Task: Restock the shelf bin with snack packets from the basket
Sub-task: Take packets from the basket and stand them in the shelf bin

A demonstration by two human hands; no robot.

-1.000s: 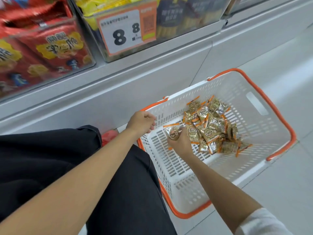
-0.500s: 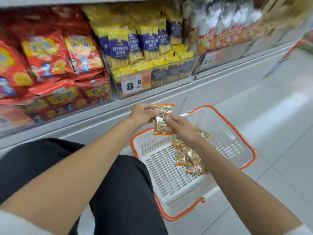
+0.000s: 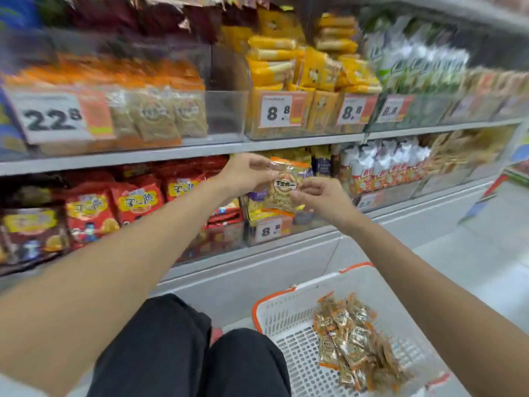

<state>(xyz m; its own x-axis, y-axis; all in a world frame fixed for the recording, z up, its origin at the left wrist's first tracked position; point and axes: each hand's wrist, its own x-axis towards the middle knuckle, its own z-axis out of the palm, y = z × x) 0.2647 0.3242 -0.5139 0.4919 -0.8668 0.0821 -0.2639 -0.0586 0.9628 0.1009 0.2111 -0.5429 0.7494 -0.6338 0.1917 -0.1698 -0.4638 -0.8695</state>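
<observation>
the price tag (image 3: pixel 54 116) on the clear shelf bin (image 3: pixel 226 113) of the upper shelf reads "22.8" in black on white, with an orange patch beside it. further right on the same shelf, three tags read "8.8" (image 3: pixel 279 111), in front of yellow packs (image 3: pixel 286 70). a tag on the lower shelf reads "8.5" (image 3: pixel 269 230). the red bags (image 3: pixel 137 202) on the lower shelf carry yellow labels with chinese characters, too blurred to read with certainty.

the snack packet (image 3: pixel 283 187) is clear with orange ends and a round brown emblem holding a white band of dark characters. it is held upright in the air in front of the lower shelf, below and to the right of the "22.8" bin, well above the basket (image 3: pixel 274 296). the left hand (image 3: pixel 246 176) pinches its upper left edge, fingers (image 3: pixel 264 167) curled onto the wrapper. the right hand (image 3: pixel 323 199) pinches its right edge, fingers (image 3: pixel 309 184) bent around it. the packet sits between the two hands, touching both.

a heap of matching packets (image 3: pixel 352 342) lies in the white, orange-rimmed basket on the floor, beside the person's black trousers (image 3: pixel 171 353).
</observation>
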